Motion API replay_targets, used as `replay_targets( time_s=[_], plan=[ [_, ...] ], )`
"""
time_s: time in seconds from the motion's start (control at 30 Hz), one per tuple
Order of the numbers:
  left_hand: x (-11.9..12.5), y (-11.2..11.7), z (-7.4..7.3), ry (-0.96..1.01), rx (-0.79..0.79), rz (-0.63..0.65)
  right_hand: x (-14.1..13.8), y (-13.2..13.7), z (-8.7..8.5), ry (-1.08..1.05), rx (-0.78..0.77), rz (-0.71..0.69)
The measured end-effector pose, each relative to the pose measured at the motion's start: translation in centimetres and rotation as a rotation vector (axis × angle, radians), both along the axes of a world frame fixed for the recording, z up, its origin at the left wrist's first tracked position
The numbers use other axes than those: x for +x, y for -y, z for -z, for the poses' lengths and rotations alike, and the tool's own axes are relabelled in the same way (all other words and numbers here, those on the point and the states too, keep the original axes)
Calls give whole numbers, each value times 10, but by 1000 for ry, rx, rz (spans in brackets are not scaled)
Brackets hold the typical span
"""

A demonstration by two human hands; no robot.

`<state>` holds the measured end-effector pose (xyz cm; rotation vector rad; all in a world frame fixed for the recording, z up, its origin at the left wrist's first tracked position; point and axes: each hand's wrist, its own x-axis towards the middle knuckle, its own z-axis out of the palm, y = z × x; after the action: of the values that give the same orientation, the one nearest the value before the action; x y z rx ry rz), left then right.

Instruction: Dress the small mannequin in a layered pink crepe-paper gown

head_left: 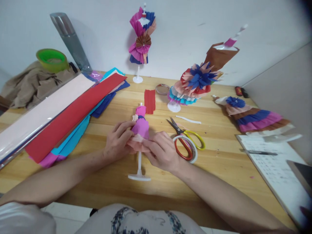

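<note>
Hands — left [120, 139] and right [161, 150] — pinch the paper skirt [141, 129] between them; forearms [75, 172] angle inward

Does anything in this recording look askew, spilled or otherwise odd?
Yes: the striped dress at far right lies on its side, while the one by the wall stands upright. The scissors also lie with blades apart. Nothing looks spilled.

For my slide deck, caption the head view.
Left hand and right hand hold the ruffled hem of a magenta paper dress on a miniature mannequin, open scissors lying nearby.
</note>
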<state>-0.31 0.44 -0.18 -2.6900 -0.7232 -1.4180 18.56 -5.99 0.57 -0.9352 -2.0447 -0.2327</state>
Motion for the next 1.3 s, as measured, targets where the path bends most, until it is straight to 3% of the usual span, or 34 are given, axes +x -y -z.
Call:
replay_targets(
  time_s=[0.13, 0.27, 0.47, 0.67, 0.87, 1.3],
  plan=[
    [-1, -2, 2, 42, -34, 5, 5, 1, -5, -193, -113, -109],
    [0, -2, 2, 37, -56, 7, 9, -1, -3, -216, -217, -4],
    [3, -1, -2, 49, -23, 23, 4, -6, 5, -63, -132, 53],
    [2, -1, -2, 4, -17, 8, 5, -7, 1, -92, -67, 107],
    [-1, -2, 0, -75, 51, 22, 6, -9, 0, -128, -114, 138],
    [2, -3, 0, 43, -75, 38, 6, -10, 1, -25, -50, 135]
  ],
)
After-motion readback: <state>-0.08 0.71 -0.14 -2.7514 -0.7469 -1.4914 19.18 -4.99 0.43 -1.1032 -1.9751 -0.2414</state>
